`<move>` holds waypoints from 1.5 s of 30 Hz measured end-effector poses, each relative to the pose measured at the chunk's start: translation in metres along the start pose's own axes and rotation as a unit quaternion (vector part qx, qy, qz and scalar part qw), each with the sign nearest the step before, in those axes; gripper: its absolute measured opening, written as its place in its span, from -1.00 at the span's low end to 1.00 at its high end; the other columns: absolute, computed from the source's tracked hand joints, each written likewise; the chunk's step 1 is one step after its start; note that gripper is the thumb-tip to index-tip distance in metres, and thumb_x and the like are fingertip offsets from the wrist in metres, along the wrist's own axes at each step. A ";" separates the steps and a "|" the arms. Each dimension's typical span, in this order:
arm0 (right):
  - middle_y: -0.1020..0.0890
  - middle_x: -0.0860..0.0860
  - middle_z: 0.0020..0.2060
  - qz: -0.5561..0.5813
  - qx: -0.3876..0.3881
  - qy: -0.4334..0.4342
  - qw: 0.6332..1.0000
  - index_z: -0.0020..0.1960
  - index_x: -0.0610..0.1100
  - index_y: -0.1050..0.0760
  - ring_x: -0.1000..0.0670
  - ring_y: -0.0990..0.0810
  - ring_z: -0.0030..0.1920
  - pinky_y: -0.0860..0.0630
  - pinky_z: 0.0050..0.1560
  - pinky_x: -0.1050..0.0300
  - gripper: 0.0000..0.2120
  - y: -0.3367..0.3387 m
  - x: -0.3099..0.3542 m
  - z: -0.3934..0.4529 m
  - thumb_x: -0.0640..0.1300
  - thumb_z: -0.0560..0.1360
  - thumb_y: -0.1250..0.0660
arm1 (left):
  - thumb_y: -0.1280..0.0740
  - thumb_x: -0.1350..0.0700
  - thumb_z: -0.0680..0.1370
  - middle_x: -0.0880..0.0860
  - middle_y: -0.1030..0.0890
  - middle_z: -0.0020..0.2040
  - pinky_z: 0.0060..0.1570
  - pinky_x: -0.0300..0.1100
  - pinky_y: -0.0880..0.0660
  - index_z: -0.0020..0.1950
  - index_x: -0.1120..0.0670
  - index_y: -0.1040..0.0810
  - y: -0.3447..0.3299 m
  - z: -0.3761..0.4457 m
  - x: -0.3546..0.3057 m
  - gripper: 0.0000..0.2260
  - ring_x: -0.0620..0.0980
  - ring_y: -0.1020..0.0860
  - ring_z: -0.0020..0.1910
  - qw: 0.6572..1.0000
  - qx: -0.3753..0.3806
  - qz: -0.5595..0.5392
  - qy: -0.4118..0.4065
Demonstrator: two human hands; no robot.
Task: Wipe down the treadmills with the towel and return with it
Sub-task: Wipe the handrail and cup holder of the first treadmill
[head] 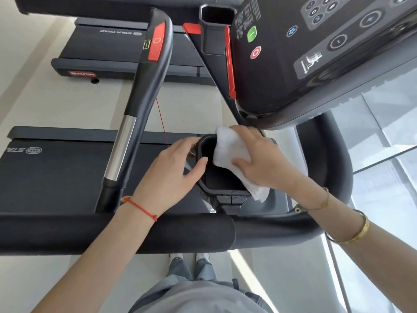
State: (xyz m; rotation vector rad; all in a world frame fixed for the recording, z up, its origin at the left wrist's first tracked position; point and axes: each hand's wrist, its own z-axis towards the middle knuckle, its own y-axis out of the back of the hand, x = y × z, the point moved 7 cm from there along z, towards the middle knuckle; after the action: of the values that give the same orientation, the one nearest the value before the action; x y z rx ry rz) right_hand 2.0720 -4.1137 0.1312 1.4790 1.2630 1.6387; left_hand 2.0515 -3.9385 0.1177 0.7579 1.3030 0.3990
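Right hand (264, 159) presses white towel (232, 152) flat-fingered onto treadmill's (56, 172) black cup holder (216, 184) rim, left hand (173, 170) grips the rim's other side, pale floor (56, 102) below, glass wall (383, 154) right.

Pale floor (56, 102) carries two dark treadmills side by side: near treadmill (56, 172), far treadmill (126, 53). Person's shoes (189, 257) planted on floor.
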 end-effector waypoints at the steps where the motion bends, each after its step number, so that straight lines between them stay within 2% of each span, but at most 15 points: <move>1: -0.34 -0.07 0.36 0.027 -0.001 -0.025 0.999 0.49 -0.02 -0.13 -0.11 -0.44 0.06 -0.24 -0.04 0.14 -0.37 -0.001 -0.004 -0.006 -0.15 0.52 -0.34 | -0.18 -0.13 0.57 -0.14 -0.54 0.19 0.20 -0.05 -0.51 0.40 -0.07 -0.39 0.000 0.000 -0.001 -0.59 -0.15 -0.52 0.15 1.000 0.002 0.001 -0.001; 5: -0.40 -0.05 0.07 0.109 -0.031 -0.085 0.990 0.52 -0.13 -0.05 -0.01 -0.36 -0.16 -0.15 -0.27 0.23 -0.40 -0.001 -0.014 -0.031 -0.12 0.58 -0.26 | -0.19 -0.12 0.57 -0.11 -0.56 0.17 0.19 -0.06 -0.51 0.38 -0.04 -0.42 0.002 -0.001 -0.003 -0.60 -0.14 -0.52 0.14 1.000 0.002 0.008 -0.008; 9: -0.51 0.01 -0.13 0.117 -0.070 -0.087 0.987 0.48 -0.12 -0.23 -0.01 -0.42 -0.14 -0.18 -0.25 0.22 -0.54 0.017 -0.014 -0.050 -0.13 0.61 -0.21 | -0.18 -0.14 0.57 -0.08 -0.56 0.20 0.20 -0.08 -0.51 0.39 -0.01 -0.42 0.003 -0.001 -0.003 -0.57 -0.14 -0.52 0.16 1.000 0.005 0.019 -0.013; 12: -0.51 0.19 -0.22 0.103 -0.091 -0.044 0.990 0.42 -0.04 -0.33 0.05 -0.46 -0.18 -0.26 -0.21 0.27 -0.62 0.038 -0.005 -0.069 -0.16 0.61 -0.20 | -0.18 -0.15 0.56 -0.09 -0.57 0.19 0.19 -0.11 -0.51 0.39 -0.02 -0.42 0.003 0.000 -0.001 -0.56 -0.14 -0.53 0.13 1.000 0.005 0.016 -0.013; 15: -0.55 0.23 -0.16 0.117 -0.073 0.025 0.990 0.41 0.08 -0.31 0.12 -0.50 -0.13 -0.34 -0.11 0.45 -0.64 0.059 0.012 -0.083 -0.09 0.63 -0.18 | -0.18 -0.17 0.56 -0.10 -0.57 0.18 0.17 -0.14 -0.51 0.39 -0.03 -0.43 0.002 0.000 0.001 -0.56 -0.15 -0.53 0.10 1.000 0.008 0.014 -0.012; 18: -0.54 0.30 0.02 0.092 0.032 0.104 0.990 0.47 0.06 -0.24 0.20 -0.50 0.01 -0.36 0.01 0.46 -0.60 0.050 0.031 -0.085 -0.02 0.64 -0.13 | -0.17 -0.17 0.56 -0.12 -0.57 0.15 0.11 -0.21 -0.49 0.37 -0.05 -0.44 0.003 0.000 0.001 -0.58 -0.18 -0.52 0.08 1.000 0.012 0.011 -0.015; 21: -0.36 0.26 0.23 0.026 0.142 0.113 0.983 0.52 0.00 -0.14 0.18 -0.35 0.23 -0.19 0.19 0.53 -0.54 0.015 0.040 -0.083 -0.01 0.64 -0.06 | -0.13 -0.07 0.62 -0.11 -0.57 0.12 0.09 -0.18 -0.48 0.36 -0.02 -0.46 0.004 0.000 0.001 -0.65 -0.15 -0.52 0.05 1.000 0.012 -0.001 -0.017; 24: -0.44 0.11 0.22 -0.028 0.146 0.151 0.977 0.46 -0.11 -0.23 0.07 -0.40 0.18 -0.29 0.20 0.32 -0.57 -0.004 0.057 -0.073 0.03 0.65 -0.01 | -0.09 0.01 0.66 -0.09 -0.57 0.12 0.09 -0.16 -0.47 0.37 0.00 -0.46 0.005 0.001 0.002 -0.68 -0.08 -0.53 0.06 1.000 0.009 -0.008 -0.006; 26: -0.48 0.06 0.01 -0.098 0.133 0.145 0.976 0.23 -0.13 -0.34 -0.01 -0.48 0.01 -0.37 0.01 0.15 -0.65 -0.015 0.063 -0.063 0.08 0.65 0.02 | -0.10 0.02 0.66 -0.07 -0.58 0.14 0.09 -0.14 -0.48 0.37 0.00 -0.46 0.004 0.001 0.001 -0.68 -0.08 -0.54 0.07 1.000 0.009 -0.009 -0.001; 29: -0.40 0.10 -0.18 -0.145 0.084 0.148 0.975 -0.04 -0.07 -0.25 0.02 -0.40 -0.20 -0.15 -0.22 0.18 -0.69 -0.018 0.061 -0.061 0.16 0.63 0.05 | -0.11 0.01 0.65 -0.07 -0.58 0.14 0.11 -0.10 -0.49 0.38 0.00 -0.45 0.003 0.001 0.001 -0.67 -0.10 -0.54 0.08 1.000 0.014 -0.007 0.000; 32: -0.53 0.09 0.00 -0.134 0.090 0.182 0.970 0.16 -0.08 -0.41 0.03 -0.50 -0.04 -0.32 -0.10 0.24 -0.60 -0.005 0.041 -0.074 0.16 0.63 0.03 | -0.11 -0.01 0.65 -0.08 -0.56 0.20 0.17 -0.11 -0.48 0.43 -0.02 -0.40 0.004 -0.001 0.003 -0.64 -0.12 -0.52 0.12 1.000 0.024 -0.003 0.002; 35: -0.54 0.07 0.21 -0.152 0.111 0.213 0.959 0.31 -0.07 -0.42 0.03 -0.51 0.17 -0.42 0.13 0.27 -0.61 0.004 0.025 -0.076 0.12 0.65 -0.04 | -0.10 0.00 0.66 -0.09 -0.56 0.21 0.19 -0.15 -0.47 0.45 -0.02 -0.39 0.005 -0.002 0.003 -0.65 -0.15 -0.52 0.13 1.000 0.024 -0.008 0.001; 38: -0.60 0.05 0.05 -0.173 0.107 0.223 0.953 0.18 -0.09 -0.48 -0.03 -0.57 0.02 -0.50 0.03 0.14 -0.62 -0.001 0.035 -0.066 0.11 0.64 -0.01 | -0.10 0.03 0.67 -0.07 -0.56 0.21 0.18 -0.12 -0.47 0.44 0.00 -0.40 0.005 -0.002 0.001 -0.66 -0.13 -0.53 0.13 1.000 0.022 -0.010 -0.001; 42: -0.57 0.03 -0.25 -0.182 0.055 0.204 0.960 -0.10 -0.11 -0.40 -0.06 -0.54 -0.31 -0.40 -0.22 0.04 -0.68 -0.020 0.065 -0.051 0.06 0.63 -0.02 | -0.09 0.07 0.68 -0.08 -0.57 0.20 0.17 -0.10 -0.47 0.42 0.00 -0.41 0.004 -0.001 0.000 -0.67 -0.11 -0.54 0.12 1.000 0.021 -0.017 -0.005; 45: -0.55 0.03 -0.28 -0.173 0.034 0.195 0.965 -0.15 -0.10 -0.39 -0.05 -0.51 -0.34 -0.32 -0.24 0.07 -0.70 -0.019 0.065 -0.053 0.05 0.63 -0.08 | -0.12 0.05 0.66 -0.11 -0.57 0.12 0.12 -0.09 -0.50 0.40 -0.02 -0.43 0.004 -0.001 0.002 -0.68 -0.13 -0.55 0.05 1.000 0.016 -0.021 -0.004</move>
State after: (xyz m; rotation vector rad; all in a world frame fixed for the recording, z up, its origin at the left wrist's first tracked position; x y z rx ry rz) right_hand 2.0043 -4.0626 0.1436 0.9231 1.6963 1.7032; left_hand 2.0518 -3.9344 0.1189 0.7574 1.3191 0.3410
